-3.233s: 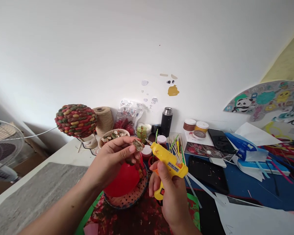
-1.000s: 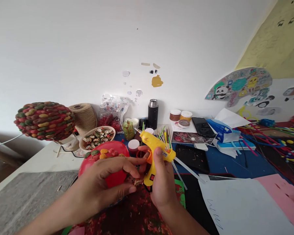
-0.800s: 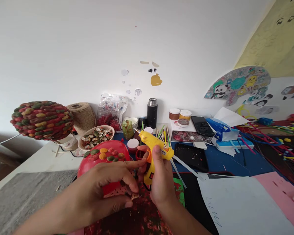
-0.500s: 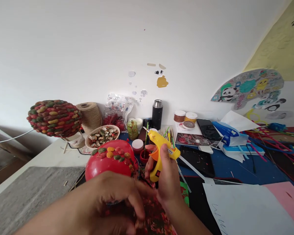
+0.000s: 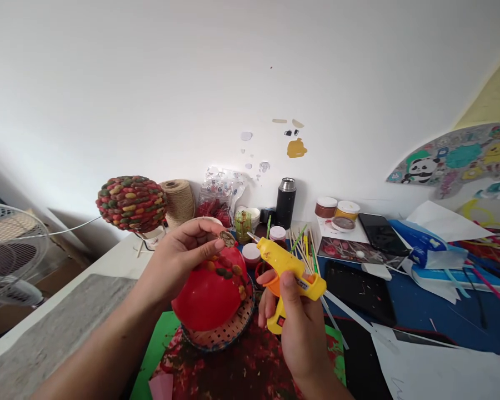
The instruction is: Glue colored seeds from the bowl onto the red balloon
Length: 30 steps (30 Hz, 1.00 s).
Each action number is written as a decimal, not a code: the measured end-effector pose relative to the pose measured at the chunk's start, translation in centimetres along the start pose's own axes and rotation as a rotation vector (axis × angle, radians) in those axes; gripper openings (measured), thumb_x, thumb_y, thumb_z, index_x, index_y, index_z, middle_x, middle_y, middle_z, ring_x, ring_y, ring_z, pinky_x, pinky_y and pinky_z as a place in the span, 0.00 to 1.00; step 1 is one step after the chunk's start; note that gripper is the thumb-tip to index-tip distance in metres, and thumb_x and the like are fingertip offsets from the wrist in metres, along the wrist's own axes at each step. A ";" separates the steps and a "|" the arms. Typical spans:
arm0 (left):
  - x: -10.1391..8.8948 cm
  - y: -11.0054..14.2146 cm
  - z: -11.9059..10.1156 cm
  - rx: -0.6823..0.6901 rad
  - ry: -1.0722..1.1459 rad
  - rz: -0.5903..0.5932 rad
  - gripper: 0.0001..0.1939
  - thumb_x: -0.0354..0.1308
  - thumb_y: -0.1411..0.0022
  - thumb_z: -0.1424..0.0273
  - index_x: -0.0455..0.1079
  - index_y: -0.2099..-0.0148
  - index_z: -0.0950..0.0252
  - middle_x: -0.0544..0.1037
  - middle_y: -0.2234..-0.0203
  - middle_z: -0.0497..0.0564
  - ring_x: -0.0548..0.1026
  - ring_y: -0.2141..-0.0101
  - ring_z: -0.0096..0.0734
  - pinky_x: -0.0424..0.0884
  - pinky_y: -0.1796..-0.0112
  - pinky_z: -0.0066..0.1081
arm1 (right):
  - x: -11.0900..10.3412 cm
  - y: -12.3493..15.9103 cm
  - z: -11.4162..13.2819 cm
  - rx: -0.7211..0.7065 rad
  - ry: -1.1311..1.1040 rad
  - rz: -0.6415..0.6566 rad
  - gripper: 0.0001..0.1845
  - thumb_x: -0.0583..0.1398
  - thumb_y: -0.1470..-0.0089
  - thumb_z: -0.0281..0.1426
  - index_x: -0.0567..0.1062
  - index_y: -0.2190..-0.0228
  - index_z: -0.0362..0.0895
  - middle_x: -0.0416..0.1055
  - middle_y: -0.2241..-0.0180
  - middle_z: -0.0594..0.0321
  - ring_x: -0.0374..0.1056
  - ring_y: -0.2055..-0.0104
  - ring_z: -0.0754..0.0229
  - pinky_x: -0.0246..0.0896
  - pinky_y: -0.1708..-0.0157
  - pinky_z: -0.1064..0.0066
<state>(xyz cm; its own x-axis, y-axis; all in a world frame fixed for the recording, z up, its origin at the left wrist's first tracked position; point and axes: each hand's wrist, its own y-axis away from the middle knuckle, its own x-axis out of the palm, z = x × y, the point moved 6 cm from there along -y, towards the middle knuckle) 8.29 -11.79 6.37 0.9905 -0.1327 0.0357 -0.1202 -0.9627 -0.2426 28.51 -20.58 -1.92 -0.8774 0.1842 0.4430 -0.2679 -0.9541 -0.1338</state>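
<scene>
Pinched between the thumb and fingers of my left hand is a small brownish nut shell half, which looks like a pistachio shell, its hollow side toward me. My right hand grips a yellow hot glue gun by its handle, with a finger at the orange trigger. The gun's metal nozzle points up and left, a little apart from the shell. Below my left hand, a red balloon rests in a woven basket. Painted shells in green, yellow and red cover part of the balloon.
A shell-covered ball stands on a support at left, beside a twine spool. Behind are a black thermos, paint jars and sticks. A phone and black tray lie right. A fan is far left.
My left hand has risen from low over the mat to above the balloon and now shows a shell. The glue gun stays in my right hand, tilted further left. The view has shifted left.
</scene>
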 end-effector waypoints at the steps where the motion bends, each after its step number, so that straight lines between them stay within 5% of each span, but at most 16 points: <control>1: 0.1 0.1 -0.1 0.006 -0.006 0.005 0.21 0.89 0.47 0.56 0.88 0.59 0.61 0.89 0.62 0.52 0.83 0.68 0.32 0.80 0.68 0.27 | 0.0 0.1 0.0 -0.006 0.011 -0.003 0.34 0.68 0.31 0.64 0.85 0.64 0.44 0.68 0.83 0.70 0.67 0.84 0.61 0.64 0.79 0.69; 7: 0.5 0.5 -0.8 0.047 -0.093 0.031 0.17 0.87 0.42 0.56 0.90 0.58 0.58 0.89 0.59 0.52 0.86 0.65 0.34 0.84 0.64 0.29 | 0.3 0.6 -0.1 -0.021 0.064 0.022 0.33 0.70 0.32 0.63 0.87 0.65 0.44 0.68 0.83 0.69 0.71 0.82 0.58 0.66 0.78 0.69; 18: 1.3 1.1 -1.7 0.095 -0.196 0.061 0.14 0.83 0.39 0.58 0.87 0.58 0.59 0.87 0.71 0.50 0.85 0.73 0.36 0.85 0.69 0.30 | 0.0 0.7 -0.3 -0.022 0.132 -0.002 0.34 0.71 0.33 0.63 0.83 0.70 0.45 0.68 0.85 0.69 0.68 0.84 0.60 0.64 0.80 0.70; 30: 1.3 1.3 -1.6 0.085 -0.230 0.061 0.16 0.84 0.40 0.57 0.88 0.56 0.60 0.88 0.68 0.50 0.87 0.69 0.36 0.86 0.65 0.32 | -0.3 0.7 -0.6 -0.018 0.185 0.005 0.37 0.68 0.33 0.66 0.80 0.74 0.46 0.66 0.86 0.69 0.67 0.84 0.62 0.62 0.80 0.72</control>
<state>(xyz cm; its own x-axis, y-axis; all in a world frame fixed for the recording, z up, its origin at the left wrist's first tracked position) 9.30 -13.60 7.62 0.9717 -0.1235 -0.2011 -0.1841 -0.9299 -0.3186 28.32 -21.18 -2.67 -0.9366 0.2213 0.2716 -0.2688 -0.9511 -0.1519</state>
